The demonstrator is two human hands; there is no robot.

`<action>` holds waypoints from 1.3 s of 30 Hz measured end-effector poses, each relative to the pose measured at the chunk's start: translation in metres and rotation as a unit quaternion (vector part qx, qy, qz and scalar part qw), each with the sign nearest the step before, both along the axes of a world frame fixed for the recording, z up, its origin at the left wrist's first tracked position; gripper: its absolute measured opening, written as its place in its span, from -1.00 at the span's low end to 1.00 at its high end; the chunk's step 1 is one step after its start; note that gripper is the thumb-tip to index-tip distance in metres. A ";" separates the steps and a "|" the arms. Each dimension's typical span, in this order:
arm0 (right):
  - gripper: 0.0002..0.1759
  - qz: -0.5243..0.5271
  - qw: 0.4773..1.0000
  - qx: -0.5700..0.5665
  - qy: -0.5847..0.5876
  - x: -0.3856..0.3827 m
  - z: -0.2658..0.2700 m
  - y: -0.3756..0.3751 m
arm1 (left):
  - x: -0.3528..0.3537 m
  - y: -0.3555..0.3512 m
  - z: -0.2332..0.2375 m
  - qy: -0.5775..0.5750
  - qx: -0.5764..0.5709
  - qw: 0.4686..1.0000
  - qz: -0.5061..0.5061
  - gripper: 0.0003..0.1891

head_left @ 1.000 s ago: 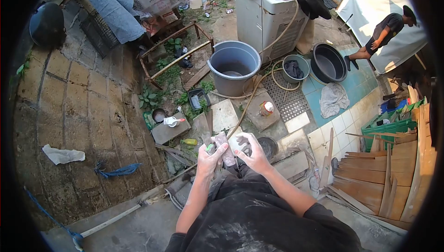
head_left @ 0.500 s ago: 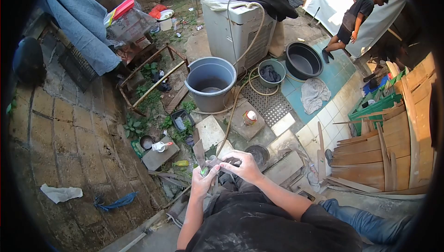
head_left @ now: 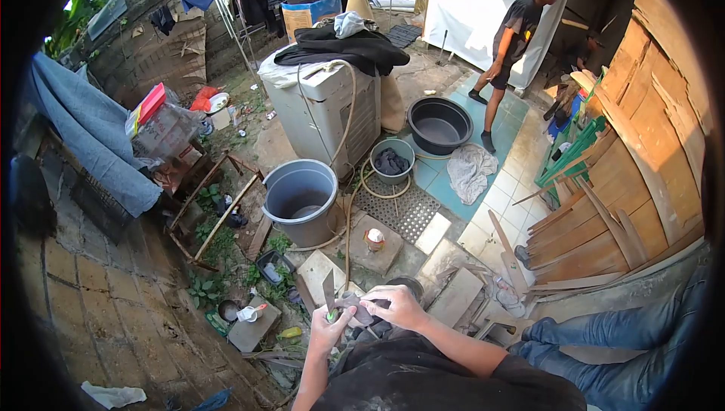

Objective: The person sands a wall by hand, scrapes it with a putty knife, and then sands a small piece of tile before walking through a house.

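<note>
Low in the middle of the head view, my two dusty hands meet in front of my body. My left hand [head_left: 325, 332] is closed round a knife [head_left: 328, 292] with a green handle, its blade pointing up. A grey, soft-looking piece [head_left: 358, 310], whose kind I cannot make out, lies between the hands. My left thumb presses against it. My right hand [head_left: 400, 310] pinches its other edge with bent fingers. Just beyond, on a slab, stands a white-capped container [head_left: 374, 240].
Past the slab are a large grey bucket [head_left: 300, 201], a small basin of dark cloth [head_left: 392, 160], a black tub [head_left: 440, 125] and a washing machine [head_left: 321, 105]. Broken wooden panels [head_left: 596, 237] lean at right. A person [head_left: 521, 37] walks near a white sheet.
My view has tilted up and swung right, so the yard sits further left in it. My hands stay together at the grey piece. The person in the background has taken a step.
</note>
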State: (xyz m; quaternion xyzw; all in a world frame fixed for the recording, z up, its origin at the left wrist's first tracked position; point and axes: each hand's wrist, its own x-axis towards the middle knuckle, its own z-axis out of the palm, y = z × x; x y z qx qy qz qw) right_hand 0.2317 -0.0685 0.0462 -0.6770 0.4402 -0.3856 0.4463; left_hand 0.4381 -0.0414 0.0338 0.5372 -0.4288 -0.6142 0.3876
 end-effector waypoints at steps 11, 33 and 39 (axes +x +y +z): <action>-0.81 -0.050 0.998 0.009 -0.025 -0.025 -0.021 -0.026 | -0.034 -0.037 0.007 -0.045 -0.078 0.995 0.037 -0.80; -0.82 0.075 0.986 0.145 -0.020 0.081 -0.045 -0.254 | 0.101 -0.256 -0.069 0.032 0.008 0.997 -0.068 -0.72; -0.74 0.094 0.983 0.157 0.011 0.099 -0.038 -0.263 | 0.114 -0.251 -0.061 0.059 0.026 0.998 0.023 -0.78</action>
